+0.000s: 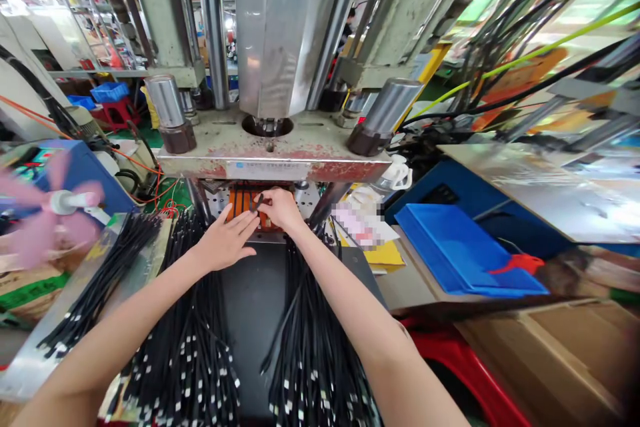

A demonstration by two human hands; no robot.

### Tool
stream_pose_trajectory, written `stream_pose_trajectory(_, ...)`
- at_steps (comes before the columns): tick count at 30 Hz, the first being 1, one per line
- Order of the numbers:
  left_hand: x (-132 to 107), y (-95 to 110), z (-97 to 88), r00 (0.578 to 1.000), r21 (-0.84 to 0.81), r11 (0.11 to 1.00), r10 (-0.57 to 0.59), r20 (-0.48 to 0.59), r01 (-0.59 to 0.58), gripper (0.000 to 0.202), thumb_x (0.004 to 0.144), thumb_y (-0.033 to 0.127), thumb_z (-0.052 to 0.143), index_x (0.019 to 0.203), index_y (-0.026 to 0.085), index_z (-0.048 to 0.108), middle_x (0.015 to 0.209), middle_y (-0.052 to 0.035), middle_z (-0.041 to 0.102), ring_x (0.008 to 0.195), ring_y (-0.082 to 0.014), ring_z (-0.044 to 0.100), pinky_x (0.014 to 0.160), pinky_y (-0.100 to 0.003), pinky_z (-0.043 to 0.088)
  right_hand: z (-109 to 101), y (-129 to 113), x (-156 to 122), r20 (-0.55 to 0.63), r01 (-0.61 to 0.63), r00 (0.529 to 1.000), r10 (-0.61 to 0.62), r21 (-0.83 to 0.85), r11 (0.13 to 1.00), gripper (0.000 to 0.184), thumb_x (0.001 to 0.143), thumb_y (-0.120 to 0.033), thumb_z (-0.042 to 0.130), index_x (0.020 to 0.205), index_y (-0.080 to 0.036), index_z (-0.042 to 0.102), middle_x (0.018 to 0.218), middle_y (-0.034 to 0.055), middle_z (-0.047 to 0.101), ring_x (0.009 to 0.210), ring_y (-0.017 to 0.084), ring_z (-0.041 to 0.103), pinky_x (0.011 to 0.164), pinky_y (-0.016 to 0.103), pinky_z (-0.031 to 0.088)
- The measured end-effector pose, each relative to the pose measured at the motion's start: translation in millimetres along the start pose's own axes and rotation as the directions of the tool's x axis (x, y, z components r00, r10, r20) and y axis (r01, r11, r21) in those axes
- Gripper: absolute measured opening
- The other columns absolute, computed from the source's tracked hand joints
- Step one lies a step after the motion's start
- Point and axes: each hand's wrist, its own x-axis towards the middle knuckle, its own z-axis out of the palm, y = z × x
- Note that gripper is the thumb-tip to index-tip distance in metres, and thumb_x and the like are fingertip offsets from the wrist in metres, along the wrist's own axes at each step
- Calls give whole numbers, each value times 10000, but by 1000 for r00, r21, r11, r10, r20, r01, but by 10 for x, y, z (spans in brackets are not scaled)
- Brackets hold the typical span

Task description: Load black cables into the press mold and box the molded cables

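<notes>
At the press's lower mold, my right hand [281, 208] is closed, with thumb and finger pinching the end of a black cable [259, 202]. My left hand [229, 240] lies flat with fingers stretched out, its fingertips beside that cable end. Whether the left fingertips touch the cable I cannot tell. Beneath both hands is an orange-brown mold plate [239, 203] with dark cable lengths across it, partly hidden by my fingers. A bundle of black cables with silvery ends [195, 347] hangs under my left forearm, and another black cable bundle [310, 340] lies by my right forearm.
The press's heavy crosspiece [275, 167] spans just above my hands, between steel columns. A pink fan [63, 203] stands at left, near a further cable bundle [100, 280]. At right are a blue tray [460, 247], papers on yellow sheets [385, 255] and a cardboard box [560, 353].
</notes>
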Motion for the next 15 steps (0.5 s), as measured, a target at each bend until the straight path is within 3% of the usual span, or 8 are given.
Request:
stream_pose_trajectory(4,144,-52,-42,996,-42,999,-27,84,30,679,948,543,330,1451,88,337,1511,-183,322,1413,-278,302,1170,-530,99,32,24,188,45,-105,993,111,-110,988,150,781,-207,670,910,-230,742,912,32,739,876,196,660,811,281,465)
stream_pose_trajectory(9,459,-246,-56,963,-103,980,-143,228,170,600,977,486,184,1477,176,301,1540,-82,297,1415,-224,304,1163,-533,131,89,33,306,-145,-211,974,175,-286,935,248,877,-252,554,1066,-161,686,1107,121,681,1048,256,588,934,372,407)
stream_pose_trajectory(12,642,-379,-41,942,-111,966,-196,274,233,584,981,443,148,1478,178,305,1537,-59,312,1416,-207,302,1167,-496,154,88,55,116,-155,-156,982,110,-322,934,262,901,-209,468,1026,-145,689,1051,133,673,1020,256,582,908,361,413)
stream_pose_trajectory(15,782,-526,-7,918,-151,950,-213,335,275,571,981,417,124,1465,205,338,1541,-34,308,1421,-195,287,1172,-449,170,48,24,-187,-42,34,998,-52,-346,938,311,912,-161,412,1077,-140,674,1081,137,654,1032,237,566,907,339,410)
